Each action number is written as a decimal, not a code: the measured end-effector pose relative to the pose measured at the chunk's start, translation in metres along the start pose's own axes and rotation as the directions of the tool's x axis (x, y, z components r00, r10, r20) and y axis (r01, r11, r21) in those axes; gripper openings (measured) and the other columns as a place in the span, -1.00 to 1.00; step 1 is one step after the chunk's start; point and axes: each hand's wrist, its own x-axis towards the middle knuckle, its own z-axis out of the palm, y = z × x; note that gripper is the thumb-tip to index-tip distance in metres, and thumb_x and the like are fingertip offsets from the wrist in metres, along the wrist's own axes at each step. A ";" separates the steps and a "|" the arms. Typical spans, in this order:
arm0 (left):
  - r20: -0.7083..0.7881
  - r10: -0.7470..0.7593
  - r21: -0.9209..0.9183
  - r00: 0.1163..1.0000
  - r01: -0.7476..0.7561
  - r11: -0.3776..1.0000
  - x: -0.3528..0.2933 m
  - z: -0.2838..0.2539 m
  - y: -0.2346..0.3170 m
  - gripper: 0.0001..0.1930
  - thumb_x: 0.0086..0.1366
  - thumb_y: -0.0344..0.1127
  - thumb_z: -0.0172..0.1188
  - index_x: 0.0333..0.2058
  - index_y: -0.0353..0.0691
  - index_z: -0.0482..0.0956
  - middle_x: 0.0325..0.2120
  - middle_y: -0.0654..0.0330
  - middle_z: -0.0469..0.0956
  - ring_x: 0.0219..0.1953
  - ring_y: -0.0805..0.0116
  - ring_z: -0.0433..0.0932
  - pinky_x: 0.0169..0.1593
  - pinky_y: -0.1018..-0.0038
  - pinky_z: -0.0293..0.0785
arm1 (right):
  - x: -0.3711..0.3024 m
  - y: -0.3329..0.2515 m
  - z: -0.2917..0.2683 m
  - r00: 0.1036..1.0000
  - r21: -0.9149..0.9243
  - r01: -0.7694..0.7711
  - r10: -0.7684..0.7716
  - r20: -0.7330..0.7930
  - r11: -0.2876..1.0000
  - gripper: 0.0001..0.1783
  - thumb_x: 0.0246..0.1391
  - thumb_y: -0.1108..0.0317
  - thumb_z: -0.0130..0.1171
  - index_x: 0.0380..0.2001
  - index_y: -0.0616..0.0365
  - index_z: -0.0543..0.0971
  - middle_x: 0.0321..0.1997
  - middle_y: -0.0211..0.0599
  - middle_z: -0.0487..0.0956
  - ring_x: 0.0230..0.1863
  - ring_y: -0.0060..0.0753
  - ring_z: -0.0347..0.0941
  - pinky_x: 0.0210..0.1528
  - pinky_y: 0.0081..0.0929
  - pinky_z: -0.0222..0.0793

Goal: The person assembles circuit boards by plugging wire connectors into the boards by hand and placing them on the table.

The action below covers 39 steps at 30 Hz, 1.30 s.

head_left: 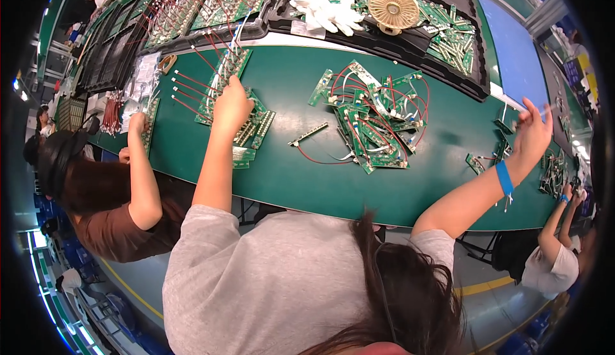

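Head view, left hand [232, 106]: 10 o'clock, fingers curled in at a wired circuit-board panel [234, 66]; fingertips hidden, so I cannot tell whether they pinch it.
Green tabletop [282, 182]: a tangle of wired circuit boards [378, 124] at 2 o'clock; black tray [477, 89] of small boards beyond, at 1 o'clock.
Right hand [533, 134]: 3 o'clock, raised, loosely open, fingers apart; blue wristband [505, 179].
Room: seated co-worker [549, 272], 4 o'clock.
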 end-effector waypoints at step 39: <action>-0.334 0.599 -0.716 0.727 -0.610 0.341 -0.037 -0.062 0.155 -0.56 0.07 -0.56 -0.02 -0.01 -0.24 0.26 -0.66 0.15 0.40 -0.54 0.35 0.46 -0.45 0.48 0.35 | -0.135 -0.062 0.171 0.748 -0.158 0.354 -0.178 0.640 0.922 -0.90 -0.11 0.40 0.16 -0.53 0.21 0.56 -0.65 -0.32 0.48 -0.65 -0.50 0.40 -0.61 -0.60 0.26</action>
